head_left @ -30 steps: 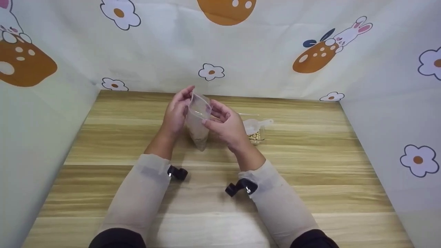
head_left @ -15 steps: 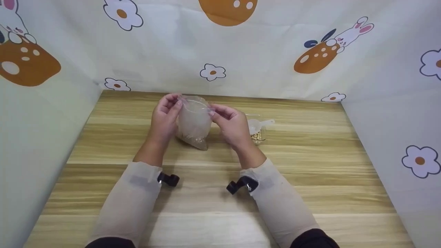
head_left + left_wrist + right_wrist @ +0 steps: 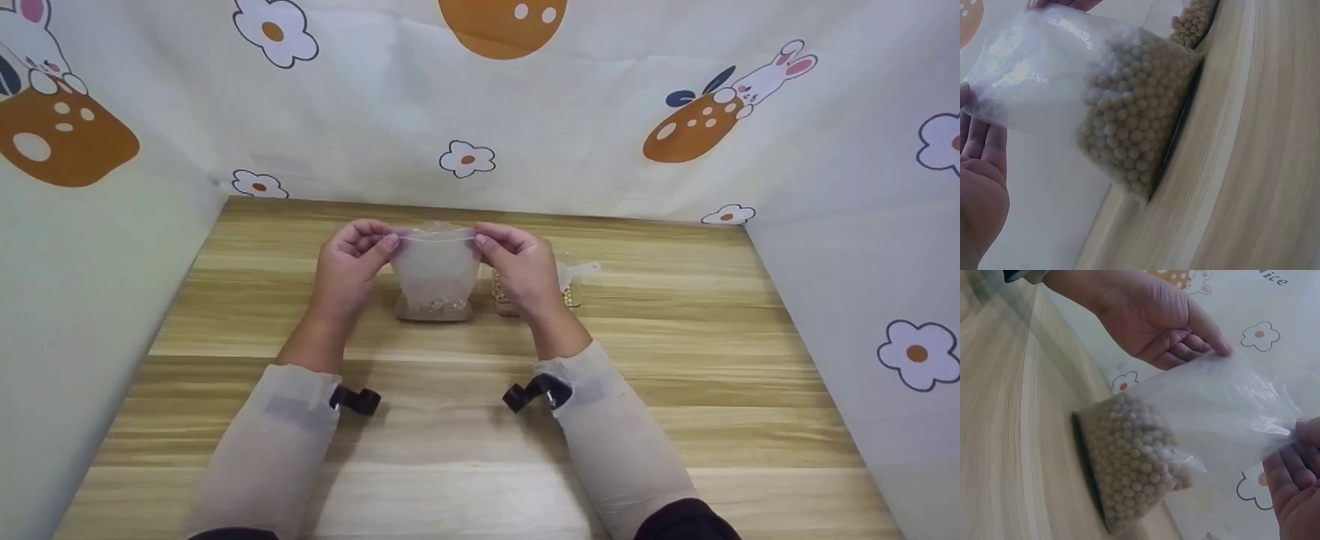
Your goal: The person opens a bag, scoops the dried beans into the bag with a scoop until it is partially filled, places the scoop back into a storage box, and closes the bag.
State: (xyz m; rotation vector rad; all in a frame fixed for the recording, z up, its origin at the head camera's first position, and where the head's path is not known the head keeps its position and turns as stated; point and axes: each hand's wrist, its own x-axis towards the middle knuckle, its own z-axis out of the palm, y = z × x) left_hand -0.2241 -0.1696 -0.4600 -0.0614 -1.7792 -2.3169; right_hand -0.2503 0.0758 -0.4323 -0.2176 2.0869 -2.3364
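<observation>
A translucent zip-lock bag (image 3: 436,274) stands upright on the wooden table, its bottom filled with round, pale soybeans (image 3: 1134,118). My left hand (image 3: 343,262) pinches the bag's top left corner between thumb and fingers. At the top right corner, my right hand (image 3: 529,268) pinches it the same way. Between the hands the mouth is stretched sideways, and the zip line runs nearly straight across. Both wrist views show the upper part of the bag slack and see-through above the soybeans.
Just right of the bag, partly behind my right hand, sits a clear box (image 3: 505,301) with more soybeans. A white scoop (image 3: 583,270) lies on it, handle pointing right. Patterned cloth (image 3: 360,135) walls the back and sides of the table (image 3: 442,435).
The bag has turned from edge-on to face me and sits flat-bottomed. My left hand has moved left and down, my right hand slightly right, pulling the gaping mouth into a line.
</observation>
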